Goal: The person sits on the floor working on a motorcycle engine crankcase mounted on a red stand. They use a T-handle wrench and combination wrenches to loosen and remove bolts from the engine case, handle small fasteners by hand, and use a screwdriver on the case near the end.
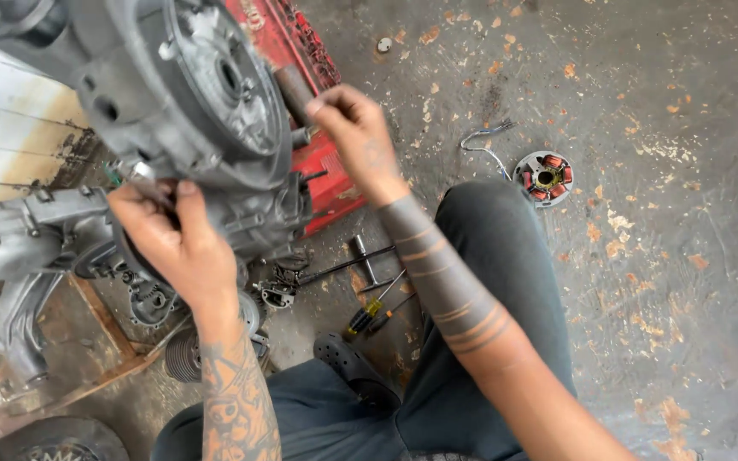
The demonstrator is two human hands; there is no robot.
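Observation:
A large grey metal engine casing [181,94] fills the upper left, tilted, its round open face turned toward me. My left hand [168,235] grips its lower edge, fingers curled round the metal. My right hand [352,128] is closed on a dark cylindrical handle [294,92] at the casing's right side. The far end of that tool is hidden behind the casing. Both forearms are tattooed.
A red toolbox [322,171] lies behind the casing. On the stained concrete floor lie a T-handle wrench [365,260], screwdrivers [373,312], small engine parts [279,290] and a round coil plate with wires [544,177]. My dark-trousered knee [497,248] and black shoe [352,367] are below.

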